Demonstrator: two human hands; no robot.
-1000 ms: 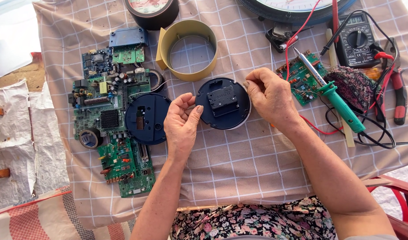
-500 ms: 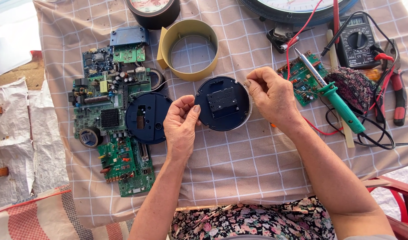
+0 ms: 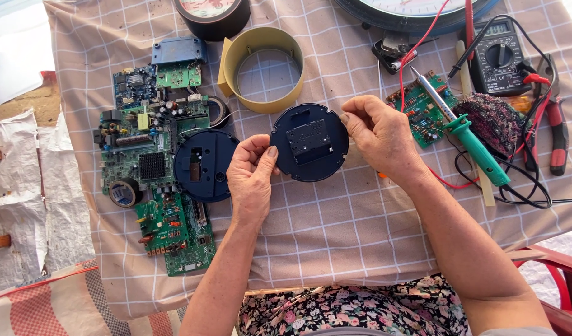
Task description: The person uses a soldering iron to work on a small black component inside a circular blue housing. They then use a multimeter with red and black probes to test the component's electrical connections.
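Observation:
Both hands hold a round dark blue clock back (image 3: 309, 143) with a black square movement box at its middle. My left hand (image 3: 252, 177) pinches its lower left rim. My right hand (image 3: 380, 134) grips its right rim with thumb and fingers. A second dark blue round plate (image 3: 205, 165) lies flat just left of my left hand, beside several green circuit boards (image 3: 152, 155).
A checked cloth (image 3: 336, 230) covers the table. A yellow ring (image 3: 264, 65) and a black-rimmed clock (image 3: 212, 14) lie at the back. A green-handled soldering iron (image 3: 466, 137), a small circuit board (image 3: 423, 106), a multimeter (image 3: 497, 56) and red pliers (image 3: 557, 130) lie to the right.
The clock back has shifted slightly and my left hand's fingers have moved along its lower left rim. My right hand keeps its hold.

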